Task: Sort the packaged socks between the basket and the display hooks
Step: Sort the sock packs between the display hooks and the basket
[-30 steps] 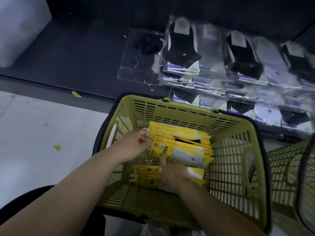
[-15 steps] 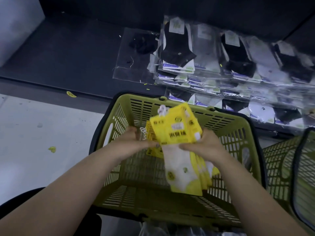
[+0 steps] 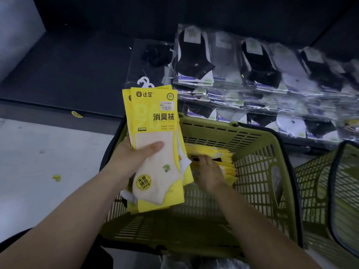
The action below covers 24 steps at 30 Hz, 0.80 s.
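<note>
My left hand (image 3: 128, 162) grips a fanned bunch of yellow sock packs (image 3: 155, 121) upright over the left side of the green basket (image 3: 258, 144), thumb across the front pack. White plastic hangers stick out of the top of the bunch. My right hand (image 3: 208, 171) reaches down into the basket with its fingers on a row of more yellow packs (image 3: 215, 154) standing on edge; whether it grips one I cannot tell.
Clear bags of black, grey and white socks (image 3: 252, 74) lie stacked on a dark low shelf (image 3: 68, 70) behind the basket. A second green basket (image 3: 330, 191) stands at the right. Pale floor (image 3: 38, 162) with small yellow scraps lies to the left.
My right hand has let go of the lifted bunch and dropped back into the basket. My left hand alone now holds the bunch, raised higher and turned upright.
</note>
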Each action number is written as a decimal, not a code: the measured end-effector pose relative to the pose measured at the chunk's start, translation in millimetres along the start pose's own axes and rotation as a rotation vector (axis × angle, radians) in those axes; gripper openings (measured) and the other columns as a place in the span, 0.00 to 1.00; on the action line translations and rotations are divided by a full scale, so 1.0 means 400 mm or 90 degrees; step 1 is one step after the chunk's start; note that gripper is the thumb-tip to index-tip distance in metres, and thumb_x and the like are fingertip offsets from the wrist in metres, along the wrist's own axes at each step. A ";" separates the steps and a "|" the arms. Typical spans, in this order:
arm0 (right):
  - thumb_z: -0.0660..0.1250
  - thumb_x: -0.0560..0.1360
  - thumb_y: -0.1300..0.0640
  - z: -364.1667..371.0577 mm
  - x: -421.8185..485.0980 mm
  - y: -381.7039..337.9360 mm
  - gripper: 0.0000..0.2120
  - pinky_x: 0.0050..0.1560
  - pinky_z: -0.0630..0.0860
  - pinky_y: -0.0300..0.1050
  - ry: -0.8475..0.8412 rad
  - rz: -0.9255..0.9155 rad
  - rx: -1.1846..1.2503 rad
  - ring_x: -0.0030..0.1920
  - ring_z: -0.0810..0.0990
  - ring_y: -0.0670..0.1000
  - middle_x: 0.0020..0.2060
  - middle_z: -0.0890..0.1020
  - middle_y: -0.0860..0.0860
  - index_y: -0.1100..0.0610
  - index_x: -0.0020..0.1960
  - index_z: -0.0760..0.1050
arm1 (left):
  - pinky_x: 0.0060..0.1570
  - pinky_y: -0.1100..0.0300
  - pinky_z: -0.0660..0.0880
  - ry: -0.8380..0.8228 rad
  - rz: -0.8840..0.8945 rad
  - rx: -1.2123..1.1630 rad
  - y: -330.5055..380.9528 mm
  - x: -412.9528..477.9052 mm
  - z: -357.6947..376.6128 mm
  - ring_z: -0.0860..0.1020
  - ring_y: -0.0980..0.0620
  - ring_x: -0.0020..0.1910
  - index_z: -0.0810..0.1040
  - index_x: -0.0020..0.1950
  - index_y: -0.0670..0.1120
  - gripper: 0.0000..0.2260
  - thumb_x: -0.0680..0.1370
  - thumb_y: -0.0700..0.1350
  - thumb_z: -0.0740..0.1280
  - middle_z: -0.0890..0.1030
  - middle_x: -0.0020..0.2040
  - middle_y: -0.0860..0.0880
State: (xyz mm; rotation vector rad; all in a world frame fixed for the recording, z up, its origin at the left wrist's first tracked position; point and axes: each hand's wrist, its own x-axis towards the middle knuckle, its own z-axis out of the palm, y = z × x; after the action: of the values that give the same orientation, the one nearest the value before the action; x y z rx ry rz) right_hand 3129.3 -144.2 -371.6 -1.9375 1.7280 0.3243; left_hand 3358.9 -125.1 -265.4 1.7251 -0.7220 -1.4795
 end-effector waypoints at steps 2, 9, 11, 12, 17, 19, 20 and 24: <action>0.68 0.73 0.52 0.052 0.009 0.014 0.41 0.73 0.54 0.53 -0.004 -0.008 -0.136 0.72 0.57 0.59 0.73 0.55 0.57 0.59 0.76 0.47 | 0.42 0.56 0.79 0.015 0.029 0.043 0.001 -0.004 -0.007 0.83 0.53 0.46 0.79 0.55 0.57 0.18 0.67 0.50 0.77 0.85 0.47 0.56; 0.64 0.76 0.47 0.063 0.030 0.016 0.25 0.65 0.62 0.51 0.042 -0.085 -0.279 0.64 0.67 0.58 0.64 0.70 0.56 0.56 0.69 0.63 | 0.49 0.49 0.79 0.044 0.061 0.045 0.001 -0.011 -0.011 0.82 0.50 0.49 0.76 0.59 0.57 0.20 0.69 0.46 0.76 0.84 0.51 0.55; 0.66 0.75 0.48 0.018 0.019 0.024 0.24 0.58 0.71 0.50 -0.053 0.004 -0.118 0.60 0.74 0.58 0.60 0.75 0.55 0.54 0.69 0.65 | 0.47 0.51 0.79 0.052 0.069 0.041 0.010 -0.009 -0.008 0.82 0.50 0.49 0.76 0.58 0.57 0.20 0.69 0.46 0.76 0.83 0.50 0.55; 0.65 0.76 0.48 -0.014 0.000 0.040 0.23 0.53 0.75 0.49 -0.059 0.030 -0.042 0.56 0.77 0.57 0.57 0.78 0.55 0.53 0.68 0.65 | 0.46 0.52 0.78 0.058 0.073 0.041 0.016 -0.009 -0.006 0.81 0.51 0.48 0.76 0.59 0.56 0.20 0.69 0.46 0.76 0.83 0.51 0.55; 0.66 0.75 0.46 -0.239 -0.176 0.129 0.14 0.41 0.75 0.45 0.102 0.065 0.286 0.45 0.80 0.50 0.45 0.80 0.47 0.51 0.56 0.70 | 0.39 0.60 0.72 0.122 0.092 0.030 0.068 -0.022 0.027 0.79 0.56 0.47 0.74 0.62 0.53 0.22 0.70 0.45 0.75 0.81 0.49 0.57; 0.70 0.73 0.50 -0.340 -0.253 0.124 0.12 0.42 0.76 0.41 0.118 0.082 0.472 0.47 0.82 0.48 0.47 0.83 0.45 0.51 0.54 0.74 | 0.38 0.62 0.72 0.114 0.083 0.004 0.093 -0.048 0.063 0.77 0.59 0.46 0.75 0.61 0.53 0.20 0.71 0.45 0.75 0.80 0.47 0.59; 0.71 0.71 0.51 -0.385 -0.284 0.110 0.13 0.42 0.78 0.40 0.122 0.071 0.582 0.48 0.83 0.49 0.48 0.84 0.47 0.51 0.55 0.76 | 0.40 0.60 0.73 0.091 0.065 -0.014 0.107 -0.064 0.086 0.78 0.58 0.46 0.75 0.58 0.54 0.18 0.71 0.45 0.75 0.80 0.47 0.59; 0.69 0.66 0.53 -0.500 -0.318 0.026 0.21 0.41 0.80 0.41 0.054 -0.015 0.866 0.49 0.84 0.53 0.50 0.85 0.52 0.56 0.58 0.76 | 0.49 0.50 0.79 -0.045 0.004 -0.082 0.141 -0.110 0.174 0.83 0.52 0.48 0.78 0.52 0.57 0.11 0.71 0.52 0.73 0.84 0.50 0.54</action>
State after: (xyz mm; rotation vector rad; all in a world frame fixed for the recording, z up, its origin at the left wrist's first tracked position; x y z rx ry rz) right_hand 3067.3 -141.3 -142.5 -0.9263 1.3130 -0.7770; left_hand 3285.3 -133.6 -198.5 1.5792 -0.6527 -1.5555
